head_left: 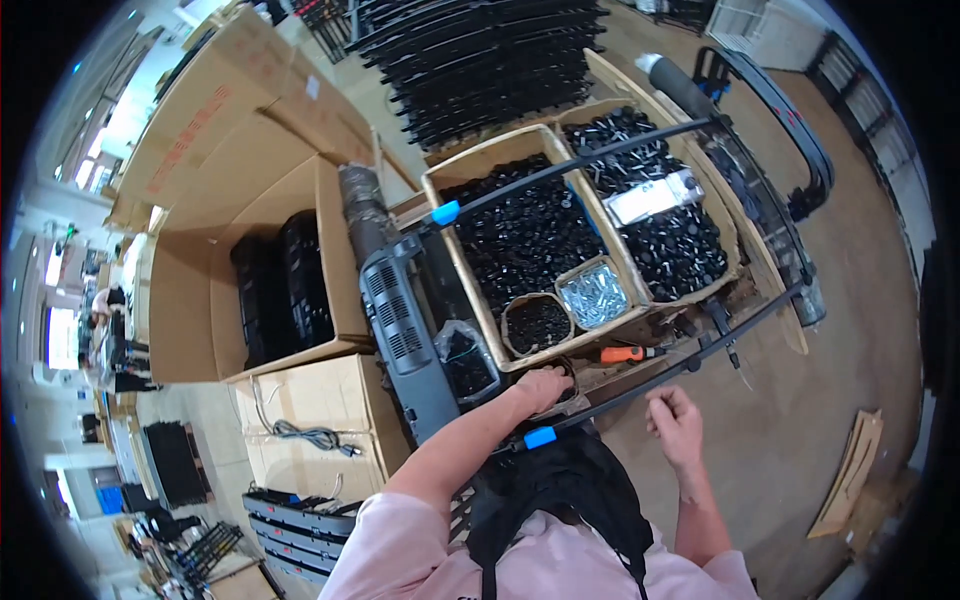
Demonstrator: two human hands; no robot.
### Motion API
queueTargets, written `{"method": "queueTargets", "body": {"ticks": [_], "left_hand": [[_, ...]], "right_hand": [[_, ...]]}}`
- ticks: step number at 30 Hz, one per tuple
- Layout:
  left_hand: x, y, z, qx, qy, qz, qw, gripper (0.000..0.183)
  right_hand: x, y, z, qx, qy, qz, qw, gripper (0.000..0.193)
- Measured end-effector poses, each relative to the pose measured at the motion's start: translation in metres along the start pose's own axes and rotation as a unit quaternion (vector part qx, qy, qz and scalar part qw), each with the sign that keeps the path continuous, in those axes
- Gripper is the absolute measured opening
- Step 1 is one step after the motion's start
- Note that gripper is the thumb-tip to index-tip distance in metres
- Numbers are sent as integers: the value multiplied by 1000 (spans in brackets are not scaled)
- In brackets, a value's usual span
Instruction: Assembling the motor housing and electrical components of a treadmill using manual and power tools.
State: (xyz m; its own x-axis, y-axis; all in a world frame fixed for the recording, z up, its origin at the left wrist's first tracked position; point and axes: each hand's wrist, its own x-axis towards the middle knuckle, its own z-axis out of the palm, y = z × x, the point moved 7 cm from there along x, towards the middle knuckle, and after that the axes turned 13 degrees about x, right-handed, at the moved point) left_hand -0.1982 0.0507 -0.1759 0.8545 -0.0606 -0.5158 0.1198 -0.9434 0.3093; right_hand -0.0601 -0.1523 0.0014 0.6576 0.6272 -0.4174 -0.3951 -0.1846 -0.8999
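Note:
My left hand (546, 388) reaches down into a small dark container (568, 382) near the front of the wooden bench. Its fingertips are hidden in there. My right hand (677, 424) hovers to the right, beyond the near bar, with its fingers curled closed; whatever they may hold is too small to make out. Across the bench lies a black metal frame (660, 372) with blue pieces (541, 437) on its bars. A grey vented plastic housing (408, 330) joins its left side. An orange-handled tool (624, 354) rests just beyond my hands.
Behind are a wooden box (436, 190) of black parts and a second bin (735, 262) of bolts. Smaller tubs hold silver screws (594, 296) and dark screws (538, 324). An open cardboard box (190, 300) stands left, above a carton with a coiled cable (315, 436). Black frames (480, 70) are stacked behind.

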Motion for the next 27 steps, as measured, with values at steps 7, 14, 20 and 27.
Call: {"method": "queueTargets", "body": {"ticks": [7,14,20,27], "left_hand": [[20,14,42,104,-164,84,977,55],[32,5,53,88,-105,104,985,30],[29,-34,64,-115,-133,-88,980,30],[58,-30,82,-147,-114,-77,980,40]], "right_hand": [[-43,117,-56,57,128,119,983,19],[41,220,-37,101,127,173,971,21],[150,269,18,311,184,186,914,22],[177,305,-11,245,349,253,868,29]]}}
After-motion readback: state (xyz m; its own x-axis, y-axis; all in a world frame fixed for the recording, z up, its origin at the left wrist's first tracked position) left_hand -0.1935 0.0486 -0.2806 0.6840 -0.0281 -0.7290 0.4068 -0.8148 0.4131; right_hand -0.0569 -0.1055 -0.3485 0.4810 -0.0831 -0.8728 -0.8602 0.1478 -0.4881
